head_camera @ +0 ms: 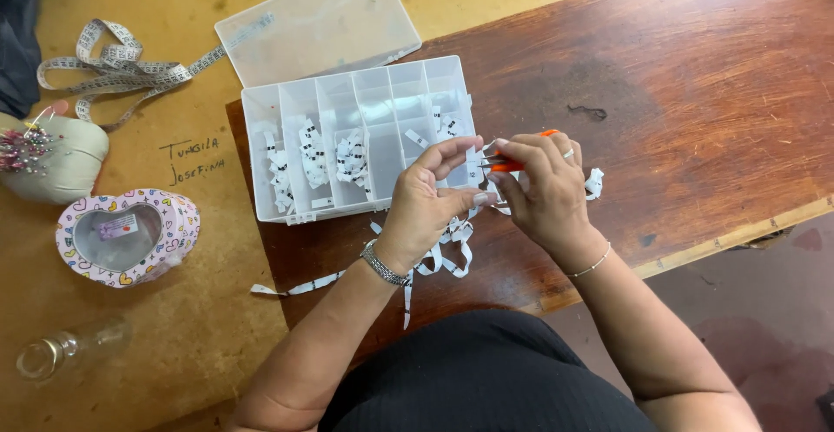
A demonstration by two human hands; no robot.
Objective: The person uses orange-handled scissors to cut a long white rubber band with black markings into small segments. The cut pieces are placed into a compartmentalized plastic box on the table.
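Head view: right hand grips orange snips, left hand pinches white label tape. Tape trails down-left from both hands; divided clear box sits just beyond, left.

Both forearms come in from the bottom edge and converge at centre. Left hand — palm half-turned up, fingers curled, thumb and forefinger pinched together, metal bracelet at the wrist. Right hand — knuckles up, fingers closed in a grip, ring on one finger, thin chain at the wrist. Fingertips of both nearly meet.
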